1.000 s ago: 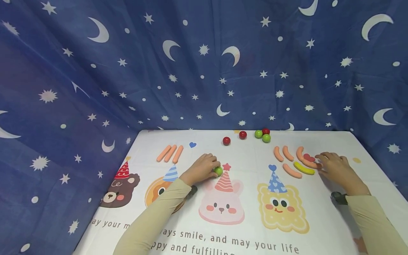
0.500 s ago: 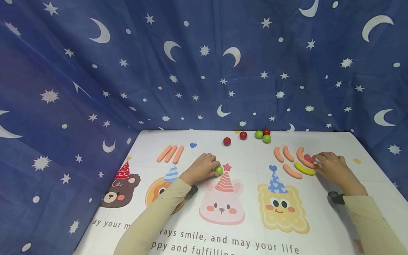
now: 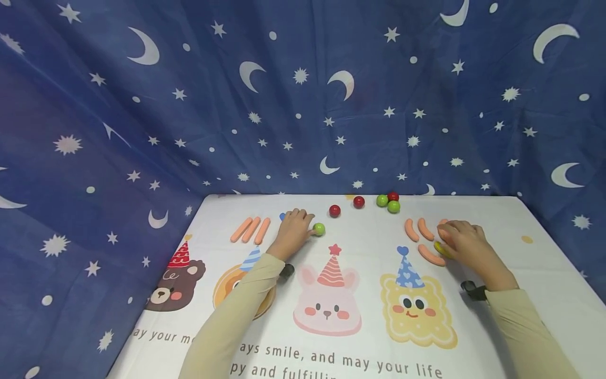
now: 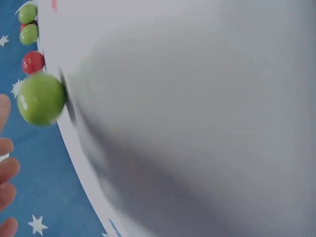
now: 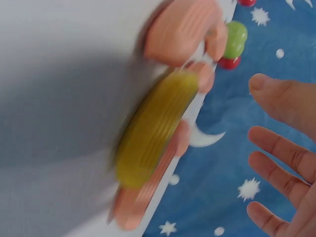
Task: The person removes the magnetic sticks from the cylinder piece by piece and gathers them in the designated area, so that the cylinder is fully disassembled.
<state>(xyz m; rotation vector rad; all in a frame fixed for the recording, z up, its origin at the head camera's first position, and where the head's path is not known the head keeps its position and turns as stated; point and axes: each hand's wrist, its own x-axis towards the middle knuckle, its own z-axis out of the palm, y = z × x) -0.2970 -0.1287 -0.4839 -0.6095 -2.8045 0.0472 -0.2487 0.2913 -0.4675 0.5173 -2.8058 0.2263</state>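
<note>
My left hand [image 3: 292, 233] is beside a shiny green ball [image 3: 319, 229] on the table. In the left wrist view, the fingertips [image 4: 7, 170] stand apart from that green ball [image 4: 42, 98], with nothing held. Over the right-hand group of curved toy sausages hovers my right hand [image 3: 466, 248], covering part of it. A yellow curved toy sausage [image 3: 442, 249] lies partly under that hand, by a pink sausage [image 3: 431, 255]. The right wrist view shows spread fingers [image 5: 279, 143] apart from the yellow sausage [image 5: 155, 128].
Three straight pink sausages [image 3: 251, 230] lie at the left. Along the back edge sit red balls [image 3: 334, 211] and green balls [image 3: 393, 207]. Two curved pink sausages [image 3: 425, 229] lie left of my right hand. A blue star-patterned cloth [image 3: 303, 105] rises behind the white printed table [image 3: 369, 358].
The green ball beside my left hand has moved away toward the back, with that hand following. My right hand has moved left, over the yellow sausage.
</note>
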